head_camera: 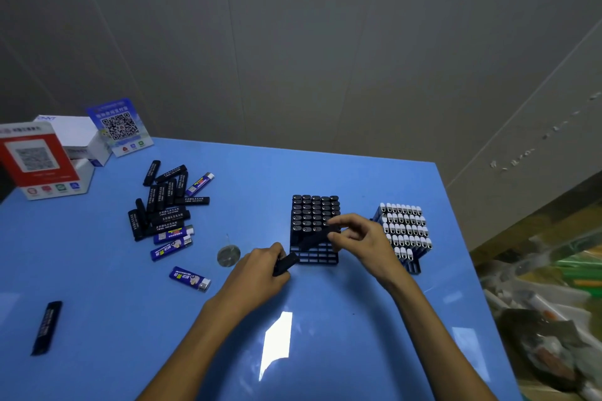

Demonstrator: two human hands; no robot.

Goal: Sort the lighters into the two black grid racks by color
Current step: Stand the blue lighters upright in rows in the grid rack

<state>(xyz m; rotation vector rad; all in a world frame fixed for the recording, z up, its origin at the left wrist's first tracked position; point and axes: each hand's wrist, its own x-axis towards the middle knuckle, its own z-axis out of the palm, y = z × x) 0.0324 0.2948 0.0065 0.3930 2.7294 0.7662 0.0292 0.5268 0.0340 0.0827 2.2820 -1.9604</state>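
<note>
The right hand (356, 236) pinches a black lighter (317, 237) between thumb and fingertips; its long axis runs slantwise, the far end up by the fingers and the near end low toward the left, just over the front rows of the black rack (314, 255). The left hand (265, 265) grips a second black lighter (285, 263), which points up and to the right toward that rack's near corner.

The blue worktop (325, 335) is glossy and stands against grey wall panels.

The black rack holds upright black lighters in its far rows, with its near cells bare. Just right of it, a second rack (411, 265) holds upright blue lighters with white caps (404, 226). To the left a loose heap of black lighters (163, 205) lies flat, with some blue ones (171, 249) at its edge.
</note>
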